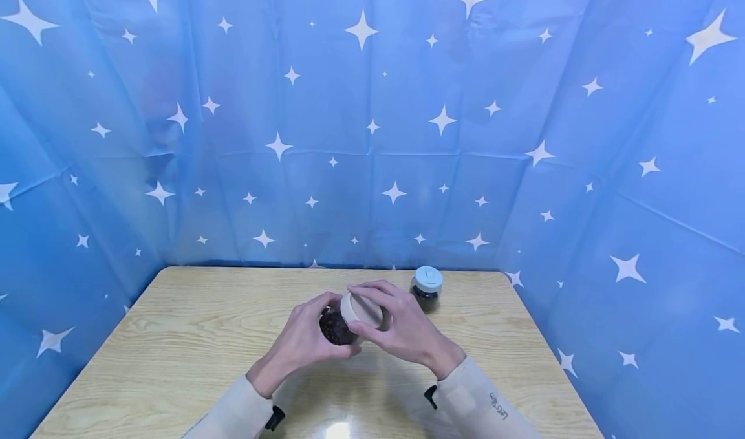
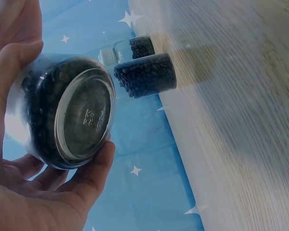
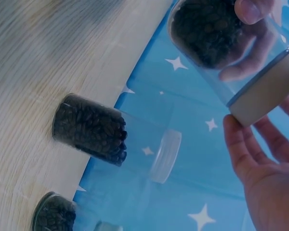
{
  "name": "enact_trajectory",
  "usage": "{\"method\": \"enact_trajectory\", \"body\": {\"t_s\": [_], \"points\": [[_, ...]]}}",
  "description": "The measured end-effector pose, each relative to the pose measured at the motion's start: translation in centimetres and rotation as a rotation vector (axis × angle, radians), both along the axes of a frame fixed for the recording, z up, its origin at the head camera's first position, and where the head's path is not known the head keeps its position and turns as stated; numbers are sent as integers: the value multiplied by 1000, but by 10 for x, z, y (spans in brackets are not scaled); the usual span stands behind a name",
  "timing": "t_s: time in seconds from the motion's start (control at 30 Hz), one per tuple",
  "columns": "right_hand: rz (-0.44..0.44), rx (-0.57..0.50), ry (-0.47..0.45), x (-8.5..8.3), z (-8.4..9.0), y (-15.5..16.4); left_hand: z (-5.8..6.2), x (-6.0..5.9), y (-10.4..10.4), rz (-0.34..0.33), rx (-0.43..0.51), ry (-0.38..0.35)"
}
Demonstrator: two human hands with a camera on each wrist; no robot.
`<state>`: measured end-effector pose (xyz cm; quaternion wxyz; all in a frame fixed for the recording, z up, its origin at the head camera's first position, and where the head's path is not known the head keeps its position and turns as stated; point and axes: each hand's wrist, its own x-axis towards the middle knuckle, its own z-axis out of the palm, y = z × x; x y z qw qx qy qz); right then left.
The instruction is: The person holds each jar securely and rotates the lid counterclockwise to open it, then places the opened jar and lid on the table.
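A clear glass jar (image 1: 334, 328) of dark beans, which look like coffee beans, is held tilted above the table. My left hand (image 1: 302, 337) grips its body, thumb on one side and fingers on the other. The left wrist view shows the jar's round base (image 2: 86, 115) facing the camera. On its whitish lid (image 1: 365, 310) my right hand (image 1: 407, 326) has its fingers and thumb around the rim. In the right wrist view, the lid (image 3: 267, 89) sits on the jar's mouth, with fingertips against its edge.
A jar with a light blue lid (image 1: 428, 278) stands at the table's back right. The right wrist view also shows a white-lidded jar of beans (image 3: 89, 129) near it. The wooden table (image 1: 204, 335) ends at a blue star-patterned curtain (image 1: 326, 187).
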<state>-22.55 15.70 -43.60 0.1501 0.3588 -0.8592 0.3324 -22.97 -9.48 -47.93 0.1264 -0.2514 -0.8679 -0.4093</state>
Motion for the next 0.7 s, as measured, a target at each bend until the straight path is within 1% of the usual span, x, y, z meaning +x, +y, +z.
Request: {"method": "enact_trajectory", "body": {"t_s": [0.2,0.27,0.4,0.57,0.7], "points": [[27,-11,-5,-2,-2,4,1,1,1,-15,5,-26],[37,-12,-11,-3,-3,5,1,2,2,-17,5,-21],[63,-10,-1,-4,-3,8,0,2,2,-21,7,-23],[102,-6,37,-4,-2,12,1,2,4,-27,13,-32],[118,0,37,-5,-2,15,2,3,5,-30,13,-36]]}}
